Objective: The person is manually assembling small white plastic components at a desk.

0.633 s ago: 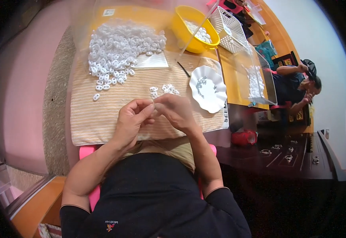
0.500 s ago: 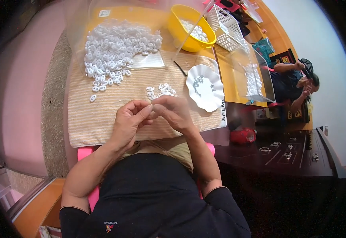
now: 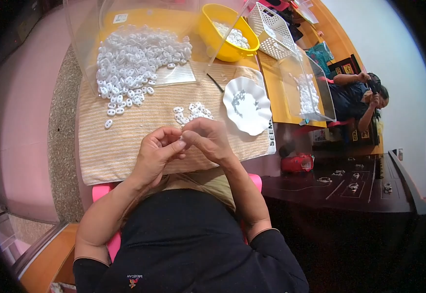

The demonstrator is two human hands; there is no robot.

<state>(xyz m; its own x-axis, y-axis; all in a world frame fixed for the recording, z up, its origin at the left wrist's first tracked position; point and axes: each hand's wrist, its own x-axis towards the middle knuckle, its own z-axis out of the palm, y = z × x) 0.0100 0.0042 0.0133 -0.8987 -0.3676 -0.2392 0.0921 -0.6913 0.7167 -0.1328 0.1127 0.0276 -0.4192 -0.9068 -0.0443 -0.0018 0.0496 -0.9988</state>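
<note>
My left hand (image 3: 157,155) and my right hand (image 3: 209,141) meet over the near part of a striped towel (image 3: 108,158). Thumbs and fingers of both are pinched together, tip to tip. A whitish speck shows between them, but the fingers hide what it is. Just beyond the fingertips lies a small group of white plastic pieces (image 3: 197,111). A white wavy-edged dish (image 3: 259,124) with small grey bits in it stands to the right. Farther left, a large heap of white oval two-holed plastic pieces (image 3: 135,58) spills from a clear bin onto the towel.
A yellow basin (image 3: 213,43) and a white perforated basket (image 3: 271,29) stand at the back. A thin black stick (image 3: 215,82) lies by the dish. At right are a clear box of white pieces (image 3: 307,95), a red object (image 3: 297,163) and another person (image 3: 352,100).
The whole view has shifted slightly, with the table things now a little farther left. My hands stay pinched together, fingers slightly rearranged. The other person's arms have moved a little.
</note>
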